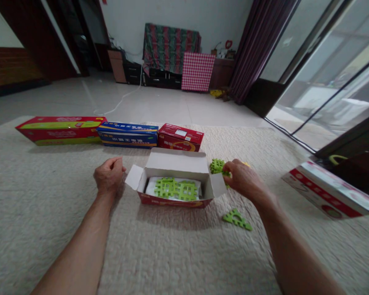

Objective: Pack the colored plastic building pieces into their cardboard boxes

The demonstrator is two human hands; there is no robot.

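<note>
In front of me an open red cardboard box [175, 203] stands on the quilted cover, its white flaps [177, 159] spread. Inside it, two green toy building pieces [187, 191] with notched edges lie on something white. My right hand [238, 176] is at a pile of similar green pieces [217, 165] beyond the box's right flap; its fingers are closed around the edge of a green piece. My left hand [109, 175] rests in a loose fist on the cover, left of the box, with nothing visible in it. A triangular green piece [237, 219] lies right of the box.
Behind the open box stand a long red and green box [61, 131], a blue box [127, 135] and a closed red box [181, 137] in a row. A white and red carton [330, 192] sits at the right. The quilted cover [160, 254] spreads beneath everything.
</note>
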